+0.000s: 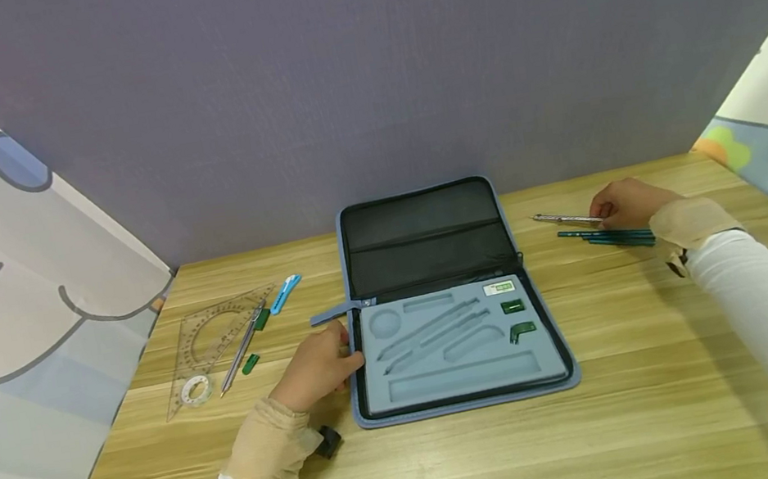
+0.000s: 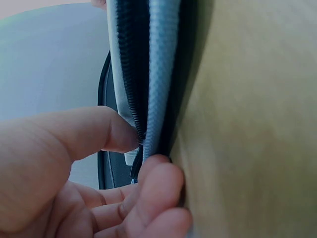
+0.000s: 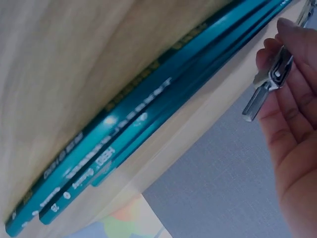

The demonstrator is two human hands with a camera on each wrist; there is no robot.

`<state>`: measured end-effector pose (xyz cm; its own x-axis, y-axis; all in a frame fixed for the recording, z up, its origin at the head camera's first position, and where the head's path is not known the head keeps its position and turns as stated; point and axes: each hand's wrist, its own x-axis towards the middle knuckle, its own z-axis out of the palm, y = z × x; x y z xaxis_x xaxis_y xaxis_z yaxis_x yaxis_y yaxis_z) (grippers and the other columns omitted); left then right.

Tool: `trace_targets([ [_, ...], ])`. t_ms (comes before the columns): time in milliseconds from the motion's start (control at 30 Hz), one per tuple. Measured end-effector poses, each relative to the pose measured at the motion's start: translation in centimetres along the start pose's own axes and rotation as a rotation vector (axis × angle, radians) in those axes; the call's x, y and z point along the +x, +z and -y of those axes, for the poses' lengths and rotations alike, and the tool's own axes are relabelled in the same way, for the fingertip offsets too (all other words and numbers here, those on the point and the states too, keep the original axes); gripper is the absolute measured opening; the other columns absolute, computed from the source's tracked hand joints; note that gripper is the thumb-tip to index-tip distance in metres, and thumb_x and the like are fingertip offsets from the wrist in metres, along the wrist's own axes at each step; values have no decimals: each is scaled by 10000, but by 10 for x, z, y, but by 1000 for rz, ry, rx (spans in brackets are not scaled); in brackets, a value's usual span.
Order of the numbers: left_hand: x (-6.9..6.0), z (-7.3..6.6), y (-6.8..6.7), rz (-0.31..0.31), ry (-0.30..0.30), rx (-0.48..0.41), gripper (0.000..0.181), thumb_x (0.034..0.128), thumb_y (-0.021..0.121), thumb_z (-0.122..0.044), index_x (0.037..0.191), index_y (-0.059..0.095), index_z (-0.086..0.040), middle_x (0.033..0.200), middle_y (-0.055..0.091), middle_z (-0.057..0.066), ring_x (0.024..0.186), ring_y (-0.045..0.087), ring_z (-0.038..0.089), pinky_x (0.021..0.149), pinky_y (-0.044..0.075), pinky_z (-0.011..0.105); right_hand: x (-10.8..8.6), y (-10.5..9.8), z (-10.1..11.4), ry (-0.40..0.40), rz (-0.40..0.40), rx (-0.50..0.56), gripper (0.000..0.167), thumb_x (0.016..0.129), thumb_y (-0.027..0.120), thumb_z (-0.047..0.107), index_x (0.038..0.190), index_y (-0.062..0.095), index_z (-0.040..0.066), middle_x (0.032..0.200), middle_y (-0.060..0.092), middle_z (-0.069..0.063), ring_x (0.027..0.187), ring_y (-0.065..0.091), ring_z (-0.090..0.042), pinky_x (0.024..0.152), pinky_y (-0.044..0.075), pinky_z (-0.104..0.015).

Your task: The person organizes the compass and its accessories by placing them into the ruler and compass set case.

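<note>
An unzipped blue case (image 1: 469, 407) lies spread out mid-table, with a grey-blue moulded insert (image 1: 399, 343) in its near half. My left hand (image 1: 317, 365) pinches the case's left zippered edge (image 2: 161, 74), thumb on the inner side and fingers on the outer. Far to the right, my right hand (image 1: 632, 204) holds a silver drawing compass (image 1: 563, 218) by its head end; its metal hinge (image 3: 278, 74) shows between thumb and fingers. Just below that hand, several dark green pencils (image 3: 124, 109) lie together on the table.
In the insert sit a white-and-green eraser (image 1: 499, 288) and two small green pieces. Left of the case lie a clear set square (image 1: 176, 370), a white ring (image 1: 195, 390), a slim silver tool (image 1: 240, 354), a blue cutter (image 1: 285, 294) and small green items. A grey panel (image 1: 406, 87) stands behind.
</note>
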<state>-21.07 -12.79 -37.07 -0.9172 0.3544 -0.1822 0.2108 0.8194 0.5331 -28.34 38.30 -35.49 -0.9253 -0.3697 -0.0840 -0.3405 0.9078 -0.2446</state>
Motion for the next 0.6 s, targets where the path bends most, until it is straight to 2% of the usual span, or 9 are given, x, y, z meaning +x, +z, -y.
trace_targets([
  [300,0,1,0,-7,10,-3,226,871,615,-148,1014,522,0,488,523,36,424,541,154,531,441,278,0,1,-1,16,-21,-3,64,749,679,-4,796,664,37,739,642,-5,690,583,-162,630,482,-352],
  [600,0,2,1,-4,2,-3,227,876,616,-152,1019,524,-2,494,524,33,426,541,144,538,447,275,0,2,0,22,-36,-15,68,752,686,-22,795,649,15,737,635,-18,698,585,-192,651,488,-399],
])
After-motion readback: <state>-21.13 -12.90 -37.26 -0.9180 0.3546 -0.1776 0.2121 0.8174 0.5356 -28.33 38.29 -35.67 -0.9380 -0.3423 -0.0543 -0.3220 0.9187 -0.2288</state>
